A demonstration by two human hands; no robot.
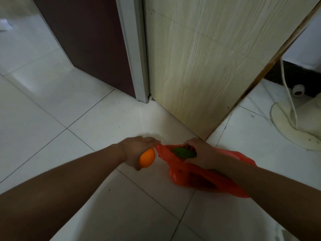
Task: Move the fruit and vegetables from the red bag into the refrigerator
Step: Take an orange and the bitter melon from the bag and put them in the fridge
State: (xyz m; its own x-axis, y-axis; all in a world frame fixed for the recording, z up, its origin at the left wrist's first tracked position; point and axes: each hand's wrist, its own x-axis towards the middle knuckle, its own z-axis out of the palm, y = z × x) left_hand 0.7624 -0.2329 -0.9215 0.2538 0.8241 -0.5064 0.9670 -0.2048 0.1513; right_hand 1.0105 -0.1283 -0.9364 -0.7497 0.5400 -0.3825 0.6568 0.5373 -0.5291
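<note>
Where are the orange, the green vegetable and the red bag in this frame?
orange (147, 159): head view, on its rounded visible side.
green vegetable (184, 152): head view, on the middle of its skin.
red bag (191, 178): head view, on its crumpled side.

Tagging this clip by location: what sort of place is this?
Likely a home interior, at floor level: white floor tiles, a pale wood-grain panel, and a fan base with its cord.

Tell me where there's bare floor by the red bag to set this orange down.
Bare tile floor spreads left of the left hand holding the orange, out to the dark door, and near you between the forearms. Right is crowded: the red bag lies under the right hand gripping the green vegetable, with the fan base beyond.
</note>
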